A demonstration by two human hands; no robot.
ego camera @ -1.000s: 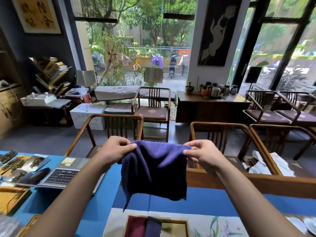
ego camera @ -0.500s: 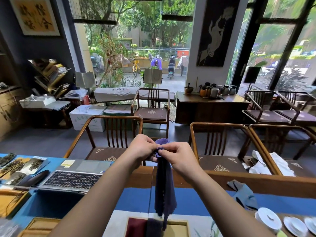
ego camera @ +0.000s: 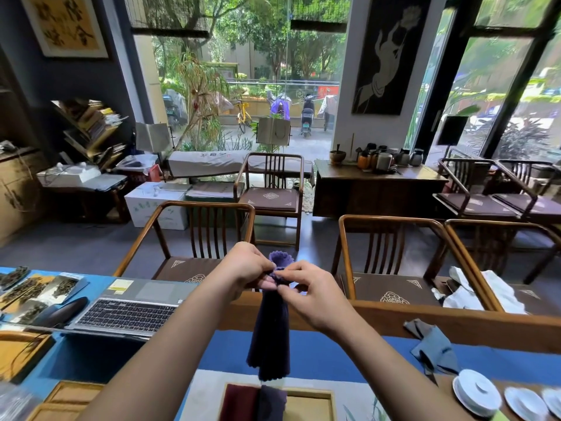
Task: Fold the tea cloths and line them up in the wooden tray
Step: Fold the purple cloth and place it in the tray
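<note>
- Head view: left hand [ego camera: 247, 270] and right hand [ego camera: 306, 294] meet at chest height, fingertips of both pinching the gathered top edge of a dark purple scalloped-edge tea cloth [ego camera: 270, 338]. The cloth hangs in a narrow doubled strip, its lower end just above the wooden tray.
- Shallow light wooden tray [ego camera: 309, 405] sits at the near edge; inside, at its left, a folded maroon cloth [ego camera: 238, 402] and a folded dark navy cloth [ego camera: 271, 401] lie side by side, touching. The right part of the tray is bare wood.
- Handling, as judged: cloth looks light, limp and soft, with no stiffness to hold a crease by itself. Best taken at matched corners or along the top hem; a mid-panel grip would probably let it bunch.
- A crumpled grey-blue cloth [ego camera: 435, 349] lies on the surface to the right, well apart from the tray, likely unfolded.
- Surface: blue runner [ego camera: 334, 354] on a long wooden table, an open silver laptop [ego camera: 127, 311] at left, white lidded cups and saucers [ego camera: 476, 390] at right.
- Room: wooden armchairs [ego camera: 197, 235] opposite, tall windows, greenery outside.
</note>
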